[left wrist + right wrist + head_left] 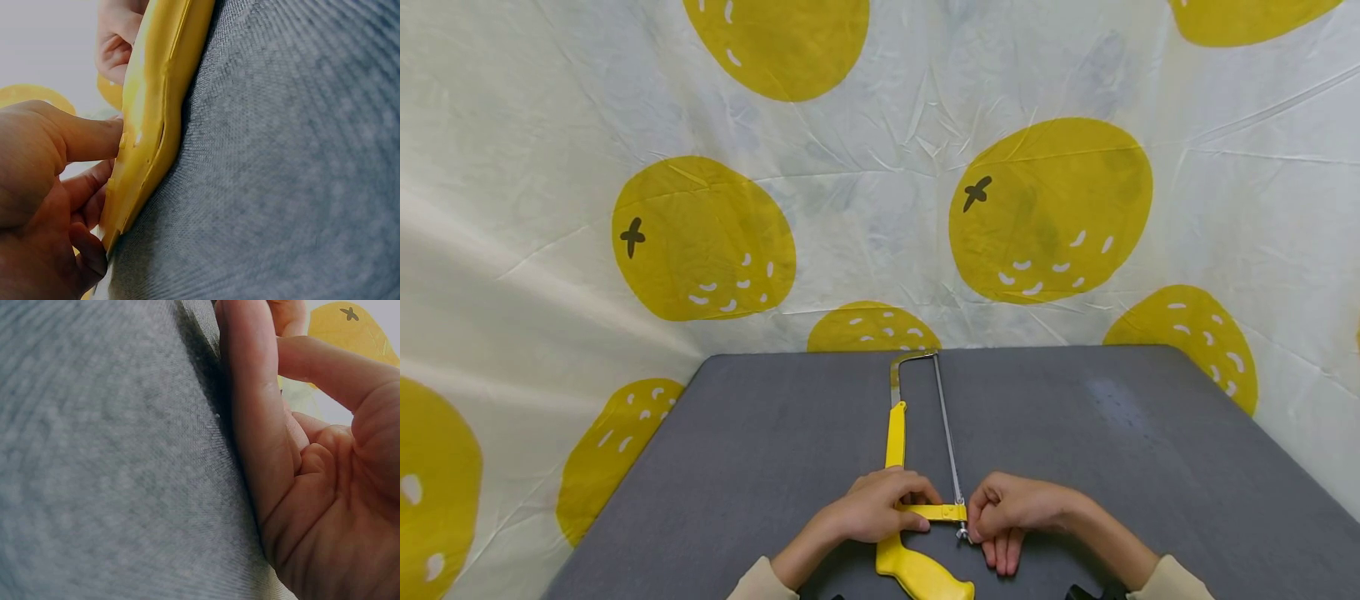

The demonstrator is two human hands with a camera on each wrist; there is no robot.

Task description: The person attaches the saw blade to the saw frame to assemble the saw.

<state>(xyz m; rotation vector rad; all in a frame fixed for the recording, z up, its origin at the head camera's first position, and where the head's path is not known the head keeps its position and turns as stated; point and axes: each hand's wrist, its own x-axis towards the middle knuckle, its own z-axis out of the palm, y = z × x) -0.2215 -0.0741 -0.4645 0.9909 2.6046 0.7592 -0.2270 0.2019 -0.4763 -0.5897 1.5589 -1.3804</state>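
A hacksaw [897, 437] with a yellow handle and frame lies on the grey table, its metal front bow pointing away from me. Its thin blade [946, 425] runs along the right side to a yellow crosspiece. My left hand [880, 504] grips the yellow frame where the crosspiece begins, thumb on the near side. In the left wrist view the yellow handle [147, 112] passes beside that thumb. A small metal wing nut [963, 534] sticks out below the crosspiece's end. There my right hand [1015, 510] pinches with thumb and forefinger, its lower fingers extended against the table.
The grey cloth-covered table [1112, 467] spreads around the saw on both sides. Behind it and to the left hangs a white sheet [865, 233] printed with yellow fruit. Pale sleeves [1168, 581] show at both wrists.
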